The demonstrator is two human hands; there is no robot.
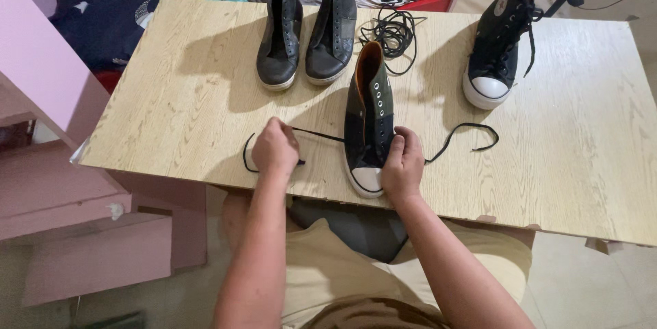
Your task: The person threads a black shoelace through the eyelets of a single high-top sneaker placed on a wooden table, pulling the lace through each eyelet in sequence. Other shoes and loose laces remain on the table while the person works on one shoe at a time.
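A black high-top sneaker (pixel 368 120) with a white toe cap stands on the wooden table (pixel 205 96), toe toward me. A black lace (pixel 321 135) runs through its lowest eyelets and trails out on both sides. My left hand (pixel 275 147) pinches the left end of the lace just left of the shoe. My right hand (pixel 404 161) rests against the shoe's right side near the toe, where the other lace end (pixel 465 130) leaves toward the right.
Two dark unlaced boots (pixel 308 28) stand at the table's far side, with a loose coil of black lace (pixel 393 31) beside them. A laced black high-top (pixel 499 41) stands at the far right. Pink furniture (pixel 41 96) is on the left.
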